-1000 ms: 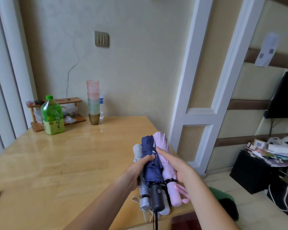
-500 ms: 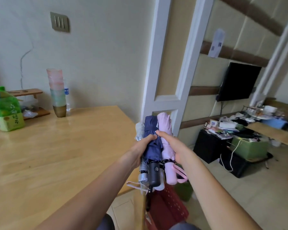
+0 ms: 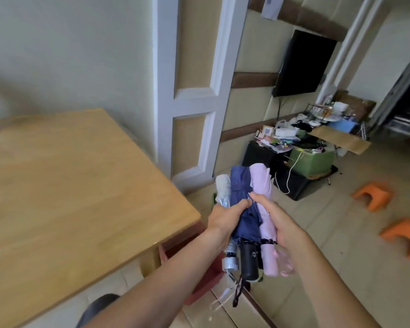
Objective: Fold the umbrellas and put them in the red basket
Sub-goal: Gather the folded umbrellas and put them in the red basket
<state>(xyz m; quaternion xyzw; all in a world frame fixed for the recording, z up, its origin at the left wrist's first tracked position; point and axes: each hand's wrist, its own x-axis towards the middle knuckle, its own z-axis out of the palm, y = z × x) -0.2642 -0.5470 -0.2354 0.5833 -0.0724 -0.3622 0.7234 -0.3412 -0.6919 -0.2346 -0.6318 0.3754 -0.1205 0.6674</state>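
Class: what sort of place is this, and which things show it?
Probably a lived-in home, a living or dining room: a wooden table, a wall-mounted television and a cluttered low cabinet near small orange stools.

Soft, even daylight fills the room, moderately bright; where it comes from cannot be told. The umbrellas (image 3: 245, 216), clamped between the left hand (image 3: 225, 218) and the right hand (image 3: 283, 224), are the sharpest part of the view, though the right hand's lower fingers (image 3: 285, 265), just below the grip, smear with motion. Left of the grip the table (image 3: 69, 185) carries a dull, pale sheen, and its far left end dissolves into blur. Under the grip the red basket (image 3: 199, 287) sits in the table's shade. Above the grip the white door frame (image 3: 189, 100) bows and leans with wide-angle distortion. Up and right of the grip the television (image 3: 303, 62) is flat black, and the clutter beneath it looks soft.
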